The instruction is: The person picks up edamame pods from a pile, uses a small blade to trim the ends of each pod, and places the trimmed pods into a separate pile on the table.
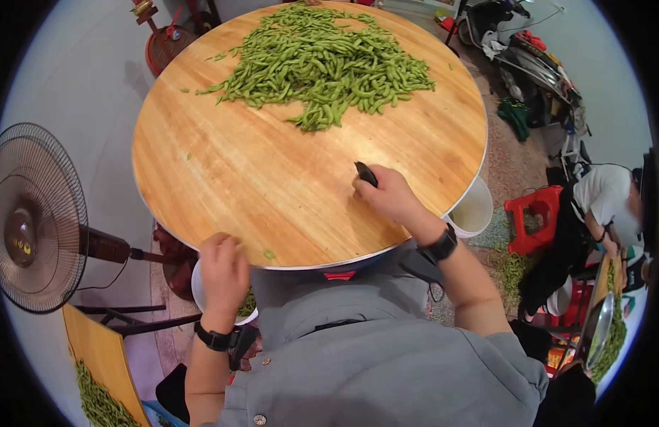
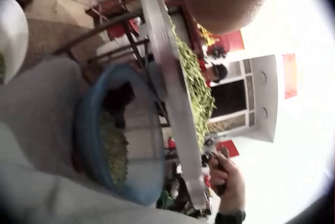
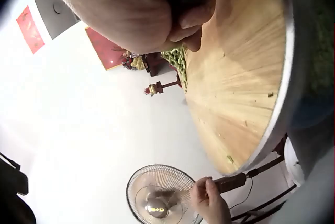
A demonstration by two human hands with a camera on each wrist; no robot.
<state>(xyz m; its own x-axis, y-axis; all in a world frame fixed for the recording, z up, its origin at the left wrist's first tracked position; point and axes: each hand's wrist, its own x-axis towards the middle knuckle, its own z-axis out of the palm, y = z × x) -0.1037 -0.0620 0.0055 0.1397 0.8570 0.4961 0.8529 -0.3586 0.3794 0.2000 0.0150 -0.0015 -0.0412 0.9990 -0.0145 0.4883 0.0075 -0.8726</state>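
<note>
Green pods (image 1: pixel 322 64) lie in a broad heap on the far half of the round wooden counter (image 1: pixel 223 167), well apart from both grips, with one tongue of the heap reaching toward the near edge. To the left of the counter stands a fan (image 1: pixel 41 220). The left wrist view shows a blue tub (image 2: pixel 157 153) below the counter's edge, with greenery inside. A white bucket (image 1: pixel 198 285) sits beneath the left grip (image 1: pixel 223 267), whose fingers are loosely bent and a little blurred. The right grip (image 1: pixel 392 196), above the bare near part of the counter, is curled tightly round a black tool (image 1: pixel 367 175); the tool's tip pokes out on the heap's side. A small green scrap (image 1: pixel 269 254) lies near the counter's edge, just beside the left grip.
</note>
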